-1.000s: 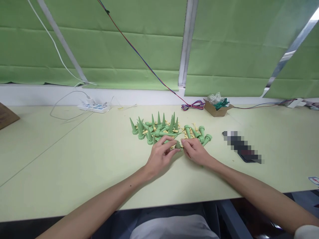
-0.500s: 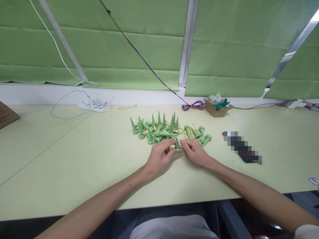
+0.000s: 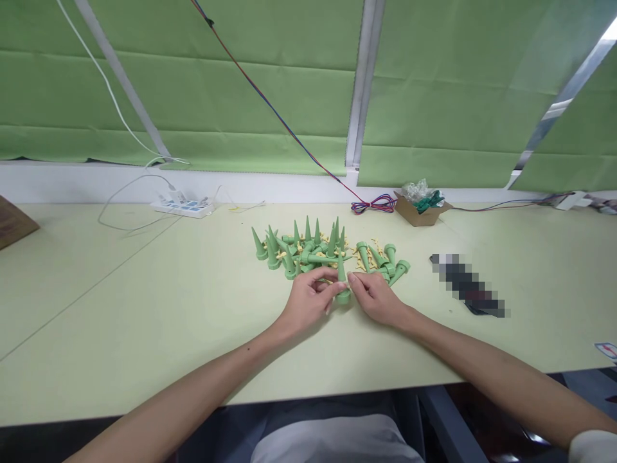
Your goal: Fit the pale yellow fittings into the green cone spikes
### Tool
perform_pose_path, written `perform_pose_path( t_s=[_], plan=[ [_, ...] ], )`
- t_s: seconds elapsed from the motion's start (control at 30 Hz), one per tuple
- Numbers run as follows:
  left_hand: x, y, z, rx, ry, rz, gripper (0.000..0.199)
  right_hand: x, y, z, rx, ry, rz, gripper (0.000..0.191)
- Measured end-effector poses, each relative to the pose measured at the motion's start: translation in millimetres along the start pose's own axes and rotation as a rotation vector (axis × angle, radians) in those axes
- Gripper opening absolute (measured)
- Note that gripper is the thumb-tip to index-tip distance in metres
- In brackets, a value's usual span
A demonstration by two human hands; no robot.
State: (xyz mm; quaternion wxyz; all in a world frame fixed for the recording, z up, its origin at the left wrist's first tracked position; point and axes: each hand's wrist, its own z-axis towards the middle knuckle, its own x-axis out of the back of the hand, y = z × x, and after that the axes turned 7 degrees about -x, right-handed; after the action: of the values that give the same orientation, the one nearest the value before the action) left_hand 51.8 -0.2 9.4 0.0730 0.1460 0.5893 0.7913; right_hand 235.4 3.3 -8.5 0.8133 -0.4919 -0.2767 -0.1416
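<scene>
My left hand (image 3: pixel 311 296) is closed on a green plastic spike (image 3: pixel 341 270), which stands point up with its round cap at the bottom. Thumb and fingers grip it just above the cap. Close against its right side, my right hand (image 3: pixel 376 296) is pinched, with the fingertips at the spike's lower part. Whatever is between those fingertips is too small to make out. Beyond my hands lies a pile of green spikes (image 3: pixel 318 251), several upright and others on their sides. Small yellow plastic pieces (image 3: pixel 376 247) are scattered among them.
A dark, pixelated object (image 3: pixel 470 286) lies right of my hands. Further back are a small cardboard box (image 3: pixel 418 217) with plastic bags, a coil of red and blue wire (image 3: pixel 373 204) and a white power strip (image 3: pixel 183 207). A brown board (image 3: pixel 14 222) sits far left.
The green spike in my left hand has come up and nearer to me, so its full length and cap now show. My right hand has stayed almost in place beside it.
</scene>
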Motion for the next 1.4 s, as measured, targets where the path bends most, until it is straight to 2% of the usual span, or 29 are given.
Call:
perform_pose_path(
  t_s=[0.3, 0.53, 0.7, 0.8, 0.93, 1.07, 1.4],
  plan=[
    [2.0, -4, 4, 0.032, -0.081, -0.146, 0.031, -1, 6, -3, 0.141, 0.028, -0.145, 0.036],
    [1.4, 1, 4, 0.212, -0.121, -0.407, 0.038, 1, 7, -4, 0.336, 0.041, -0.235, 0.032],
    [1.7, 1, 4, 0.317, -0.164, -0.503, 0.037, 0, 9, -3, 0.44, 0.058, -0.3, 0.03],
    [1.7, 2, 4, 0.263, -0.19, -0.484, 0.038, -1, 10, -3, 0.402, 0.058, -0.275, 0.029],
    [1.6, 4, 3, 0.117, -0.194, -0.348, 0.037, -3, 10, -3, 0.329, 0.037, -0.213, 0.028],
    [1.8, 3, 1, 0.014, -0.174, -0.228, 0.034, -4, 9, -3, 0.336, 0.063, -0.138, 0.029],
    [-1.7, 2, -2, -0.057, -0.128, -0.1, 0.027, -5, 9, -2, 0.31, 0.104, -0.078, 0.031]
  ],
)
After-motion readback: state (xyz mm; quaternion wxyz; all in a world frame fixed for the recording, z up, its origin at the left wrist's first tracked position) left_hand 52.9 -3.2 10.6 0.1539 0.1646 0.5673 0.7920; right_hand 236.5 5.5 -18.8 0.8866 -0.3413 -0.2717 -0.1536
